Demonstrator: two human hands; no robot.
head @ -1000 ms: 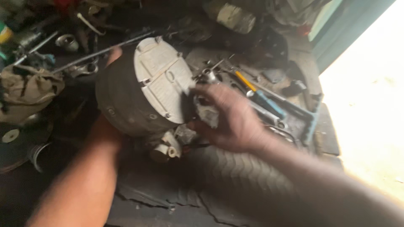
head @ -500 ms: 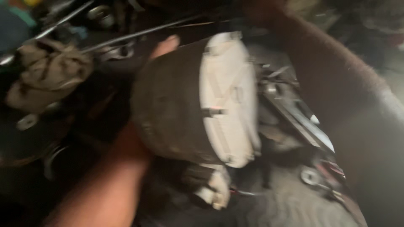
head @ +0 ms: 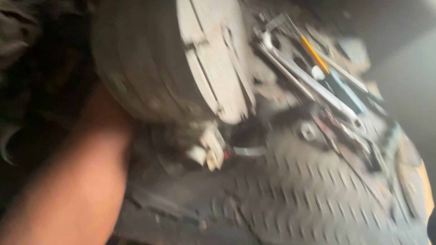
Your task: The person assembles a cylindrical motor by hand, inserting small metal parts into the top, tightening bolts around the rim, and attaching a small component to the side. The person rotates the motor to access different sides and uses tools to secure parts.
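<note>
One forearm (head: 72, 181) is showing nearest the camera, the person's left, running up from the lower left corner and passing behind one motor (head: 168, 59). The left hand itself is lying hidden behind that drum, so I cannot tell whether its fingers are spread or curled, nor how tightly they are gripping; the arm is only seen meeting the drum's lower left side. The right hand is not appearing anywhere.

The motor is sitting tilted, its dark ribbed body to the left and one pale round end plate (head: 213, 59) facing right. Just below the drum, one small cluster of pale connectors (head: 209, 149) is hanging, with one dark ring (head: 247, 138) lying just beside it on the right.

Everything is resting on one grey perforated mat (head: 309, 195) that is filling the lower right.

Farther off, to the right of the end plate, one long steel wrench (head: 299, 79) is lying slantwise, and one screwdriver (head: 324, 68) with a yellow and blue handle is lying beside it. More tools are piled around them, too blurred for counting.
</note>
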